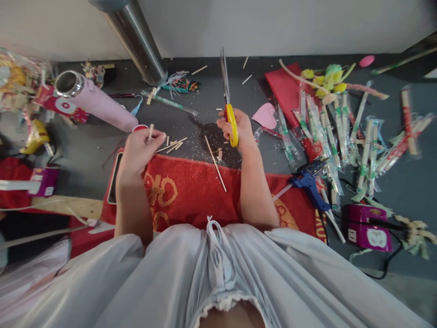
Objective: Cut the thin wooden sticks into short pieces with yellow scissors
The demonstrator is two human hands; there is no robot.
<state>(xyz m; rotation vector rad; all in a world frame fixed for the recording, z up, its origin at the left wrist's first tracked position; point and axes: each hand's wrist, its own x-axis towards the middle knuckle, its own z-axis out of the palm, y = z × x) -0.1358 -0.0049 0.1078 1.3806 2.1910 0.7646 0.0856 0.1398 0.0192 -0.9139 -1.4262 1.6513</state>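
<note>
My left hand (141,146) is closed, pinching a short pale wooden stick piece (150,131) between thumb and fingertips. My right hand (241,127) grips scissors (231,123) with yellow handles, their blades pointing away from me and nearly together. Between the hands, several cut stick pieces (175,145) lie on the grey table beside the left fingers. A longer thin stick (215,164) rests partly on the red towel (194,180), below the right hand. Small crumbs are scattered around there.
A pink bottle (102,105) leans at the left, near a metal post (136,41). On the right are a blue glue gun (310,187), many wrapped stick bundles (327,127), a red packet (285,86) and a purple box (368,228). A phone (112,184) lies under my left forearm.
</note>
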